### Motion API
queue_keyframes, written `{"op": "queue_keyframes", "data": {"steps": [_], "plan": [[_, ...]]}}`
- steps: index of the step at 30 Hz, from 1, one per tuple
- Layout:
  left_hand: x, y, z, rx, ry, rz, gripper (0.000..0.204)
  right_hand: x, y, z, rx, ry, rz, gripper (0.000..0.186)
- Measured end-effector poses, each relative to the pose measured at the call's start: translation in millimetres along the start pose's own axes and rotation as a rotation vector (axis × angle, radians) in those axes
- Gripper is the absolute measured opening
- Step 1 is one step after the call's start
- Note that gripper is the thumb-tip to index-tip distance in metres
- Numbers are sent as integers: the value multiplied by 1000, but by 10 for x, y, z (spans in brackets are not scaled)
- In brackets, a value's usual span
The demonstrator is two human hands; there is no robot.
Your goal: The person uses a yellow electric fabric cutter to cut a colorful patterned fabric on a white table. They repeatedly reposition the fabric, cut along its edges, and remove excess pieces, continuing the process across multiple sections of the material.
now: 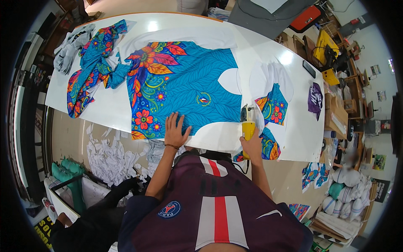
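Note:
A teal shirt panel with a leaf pattern and bright flowers lies flat on the white table, with white fabric margin along its far side. My left hand rests flat on its near edge, fingers spread. A yellow handheld electric fabric cutter is gripped in my right hand. Its metal head is at the panel's right edge, beside a white strip; whether the blade touches cloth cannot be made out. Smaller printed pieces lie right of the cutter, some near my right wrist.
Printed fabric lies bunched at the table's left, beside grey-white cloth. A phone and purple cloth sit at the right edge. White scraps cover the floor at left. A person's black-clothed limb shows lower left.

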State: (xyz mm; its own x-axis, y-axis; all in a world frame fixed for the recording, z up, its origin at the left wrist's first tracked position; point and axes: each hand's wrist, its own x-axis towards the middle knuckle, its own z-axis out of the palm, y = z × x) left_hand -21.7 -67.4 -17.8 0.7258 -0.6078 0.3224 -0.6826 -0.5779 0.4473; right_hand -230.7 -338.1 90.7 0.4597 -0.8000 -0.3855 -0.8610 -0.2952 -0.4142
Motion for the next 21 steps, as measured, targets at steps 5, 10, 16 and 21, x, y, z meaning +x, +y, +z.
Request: {"op": "queue_keyframes", "data": {"steps": [5, 10, 16, 21], "plan": [[7, 5, -11, -6, 13, 0, 60, 302, 56, 28, 46, 24, -65, 89], [-6, 8, -12, -17, 33, -12, 59, 550, -92, -44, 23, 15, -67, 92], [1, 30, -15, -14, 52, -13, 59, 1050, -47, -6, 35, 99, -261, 94], [-9, -22, 17, 93, -52, -154, 88, 1178, -295, -139, 46, 27, -100, 80]]}}
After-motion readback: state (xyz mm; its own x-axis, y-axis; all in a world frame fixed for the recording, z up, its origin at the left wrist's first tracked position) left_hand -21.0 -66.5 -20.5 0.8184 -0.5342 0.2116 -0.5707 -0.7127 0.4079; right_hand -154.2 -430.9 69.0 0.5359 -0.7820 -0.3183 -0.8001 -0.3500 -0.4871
